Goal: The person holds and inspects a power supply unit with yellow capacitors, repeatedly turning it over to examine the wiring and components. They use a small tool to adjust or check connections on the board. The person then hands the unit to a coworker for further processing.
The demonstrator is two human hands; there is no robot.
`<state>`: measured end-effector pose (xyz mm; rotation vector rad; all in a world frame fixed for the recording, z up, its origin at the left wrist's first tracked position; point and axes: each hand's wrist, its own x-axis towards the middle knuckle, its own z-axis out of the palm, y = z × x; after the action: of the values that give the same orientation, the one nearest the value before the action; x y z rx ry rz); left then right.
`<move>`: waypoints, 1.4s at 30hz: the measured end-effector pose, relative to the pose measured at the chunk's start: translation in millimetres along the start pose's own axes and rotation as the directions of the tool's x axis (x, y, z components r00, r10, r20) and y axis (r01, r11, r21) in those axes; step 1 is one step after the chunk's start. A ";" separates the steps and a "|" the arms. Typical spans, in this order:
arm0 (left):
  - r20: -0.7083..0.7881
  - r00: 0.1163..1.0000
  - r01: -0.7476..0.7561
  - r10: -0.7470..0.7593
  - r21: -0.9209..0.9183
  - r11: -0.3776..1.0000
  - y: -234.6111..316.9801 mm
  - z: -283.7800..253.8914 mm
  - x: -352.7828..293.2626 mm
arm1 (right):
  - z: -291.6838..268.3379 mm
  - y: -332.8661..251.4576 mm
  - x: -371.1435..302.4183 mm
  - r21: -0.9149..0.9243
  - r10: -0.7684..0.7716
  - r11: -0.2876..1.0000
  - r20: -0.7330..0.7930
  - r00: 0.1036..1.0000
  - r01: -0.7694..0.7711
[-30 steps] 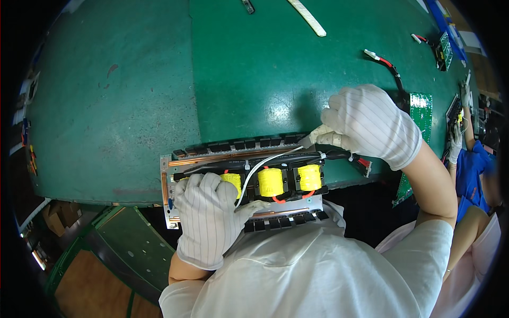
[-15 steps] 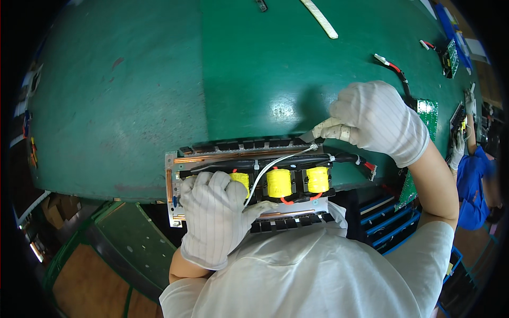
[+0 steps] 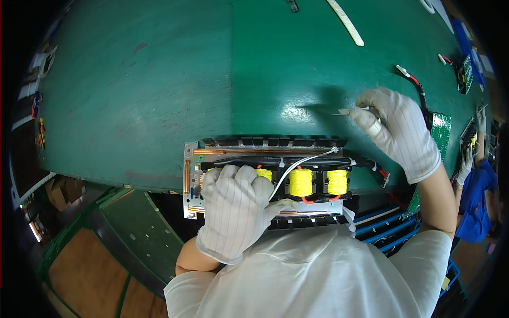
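A circuit board assembly (image 3: pixel 189 172) with yellow-wrapped coils (image 3: pixel 301 183), copper strips and black parts along both long sides lies at the bench's near edge. My left hand (image 3: pixel 233 212), in a white striped glove, grips its left part, fingers curled over the coils and thumb stretched along the near side. A white cable (image 3: pixel 299 163) arcs across the board to its far right corner. Beyond that corner, my gloved right hand (image 3: pixel 400 132) is raised off the board. Its thumb and forefinger pinch a thin, pale, blade-like tool (image 3: pixel 343 112), mostly hidden by the fingers.
A black cable bundle (image 3: pixel 371 165) sticks out from the board's right end. A green circuit board (image 3: pixel 440 130) with a red and black lead (image 3: pixel 413 79) lies to the right. A pale strip (image 3: pixel 347 24) lies far back. A co-worker in blue (image 3: pixel 477 201) works at the far right.
My right hand has lifted away from the white cable's end at the board's far corner, moving outward and right with the thin tool. My left hand keeps its hold; the whole view has shifted.
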<state>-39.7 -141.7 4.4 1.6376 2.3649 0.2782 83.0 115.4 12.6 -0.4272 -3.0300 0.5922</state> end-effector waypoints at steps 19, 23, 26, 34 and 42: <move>-0.091 0.996 -0.012 0.019 0.077 0.997 7.4 -0.1 -1.6 | 26.8 -24.2 -102.1 0.260 0.328 0.921 -0.108 0.939 -0.291; -0.023 0.999 0.032 -0.029 0.098 0.995 8.8 -22.8 17.0 | 41.9 -24.1 -87.8 0.172 0.207 0.968 -0.130 0.970 -0.183; -0.027 1.000 -0.014 0.015 0.022 1.000 1.7 -32.2 33.1 | 34.1 -22.8 -72.6 0.250 0.338 0.915 -0.042 0.940 -0.317; 0.243 0.956 0.141 -0.165 0.115 0.983 5.3 -56.6 60.9 | 18.0 -45.2 -83.5 0.755 0.596 0.609 -0.234 0.768 -0.242; 0.314 0.938 0.108 -0.149 0.144 0.984 -2.3 -58.0 75.5 | 39.2 -66.7 -100.8 0.904 0.597 0.378 -0.073 0.799 -0.200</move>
<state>-85.1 -72.6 51.6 1.4396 2.2579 -0.1574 159.5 14.3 3.9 -1.0546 -1.7999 1.6962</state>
